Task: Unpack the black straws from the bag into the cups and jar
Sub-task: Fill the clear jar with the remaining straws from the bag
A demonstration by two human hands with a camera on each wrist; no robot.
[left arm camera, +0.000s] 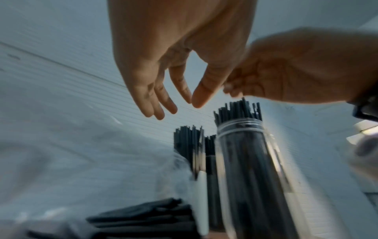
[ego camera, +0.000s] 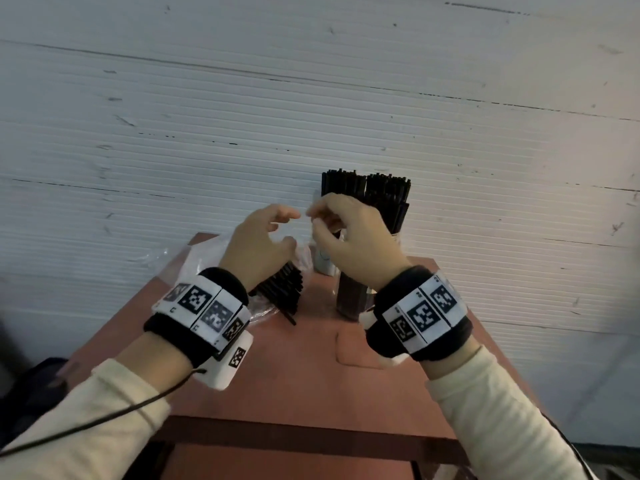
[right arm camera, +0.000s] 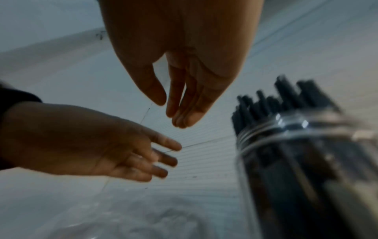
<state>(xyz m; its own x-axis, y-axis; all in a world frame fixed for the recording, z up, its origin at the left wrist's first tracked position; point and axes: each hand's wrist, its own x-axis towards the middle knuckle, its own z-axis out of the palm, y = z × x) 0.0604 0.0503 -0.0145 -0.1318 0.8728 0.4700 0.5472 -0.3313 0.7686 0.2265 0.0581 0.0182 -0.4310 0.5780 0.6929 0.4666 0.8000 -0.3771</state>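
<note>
Below both raised, empty hands, black straws (ego camera: 282, 292) lie bagged on the table (ego camera: 304, 358).

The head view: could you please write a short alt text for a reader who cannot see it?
Two empty hands, left hand and right hand, hover with relaxed fingers over a small reddish table against a white wall. Behind them a clear jar and cups stand packed with black straws; more straws lie in a plastic bag at left.
</note>
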